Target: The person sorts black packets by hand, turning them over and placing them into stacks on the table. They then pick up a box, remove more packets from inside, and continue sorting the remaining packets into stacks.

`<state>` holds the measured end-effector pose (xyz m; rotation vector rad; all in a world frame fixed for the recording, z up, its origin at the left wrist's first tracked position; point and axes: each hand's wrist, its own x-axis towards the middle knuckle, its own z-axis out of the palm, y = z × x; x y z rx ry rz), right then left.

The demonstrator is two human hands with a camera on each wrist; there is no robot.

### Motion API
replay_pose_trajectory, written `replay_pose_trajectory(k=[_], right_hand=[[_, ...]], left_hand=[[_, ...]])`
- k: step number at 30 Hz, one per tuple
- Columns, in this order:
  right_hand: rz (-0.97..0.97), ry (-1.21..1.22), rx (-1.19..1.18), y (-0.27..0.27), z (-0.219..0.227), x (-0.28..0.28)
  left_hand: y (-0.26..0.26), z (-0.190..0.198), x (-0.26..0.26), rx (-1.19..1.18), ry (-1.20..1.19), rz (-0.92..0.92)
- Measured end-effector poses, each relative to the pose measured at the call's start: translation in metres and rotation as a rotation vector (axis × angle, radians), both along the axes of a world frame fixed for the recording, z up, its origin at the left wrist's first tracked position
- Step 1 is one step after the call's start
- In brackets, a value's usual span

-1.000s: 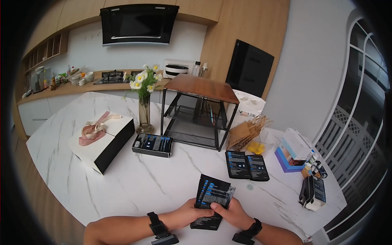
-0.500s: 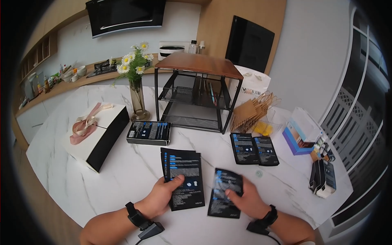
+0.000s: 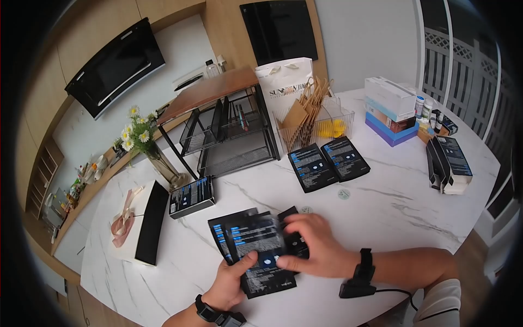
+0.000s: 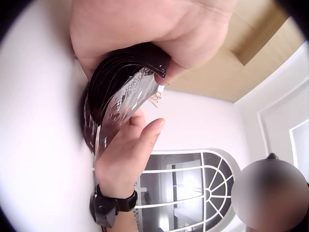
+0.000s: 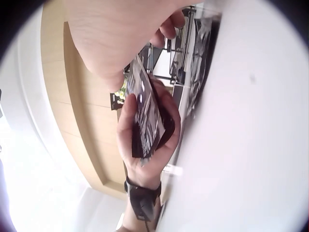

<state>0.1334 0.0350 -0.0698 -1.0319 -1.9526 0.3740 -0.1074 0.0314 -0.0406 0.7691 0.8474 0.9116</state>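
In the head view my left hand grips several flat black packets with blue and white print, its thumb across the front one. The left wrist view shows the bundle bowed inside the palm. My right hand reaches over from the right, thumb tip at the front packet's right edge and fingers bent above it. Its thumb and fingers stand apart. Beneath this hand, another black packet is partly hidden. Two more black packets lie side by side farther back on the marble-patterned table.
A black box sits beside a white gift box with a ribbon and a flower vase. Behind stands a wood-topped mesh rack. Paper bags, stacked boxes and an upright black-and-white box stand to the right.
My two hands, first together on the packets, parted with packets in each. Now the right hand is back at the left hand's bundle, a packet lies under it, and the head view has turned right.
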Motion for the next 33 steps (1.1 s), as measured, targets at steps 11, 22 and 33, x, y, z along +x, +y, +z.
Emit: replay_pose_trajectory(k=[11, 22, 33], right_hand=[[-0.235, -0.034, 0.009, 0.025, -0.010, 0.023], [-0.116, -0.042, 0.046, 0.008, 0.017, 0.012], [-0.201, -0.196, -0.100, 0.008, -0.002, 0.015]], left_hand=[[0.009, -0.003, -0.008, -0.118, -0.021, 0.083], [0.004, 0.001, -0.008, 0.017, -0.005, 0.069], [0.024, -0.003, -0.019, 0.016, -0.167, 0.216]])
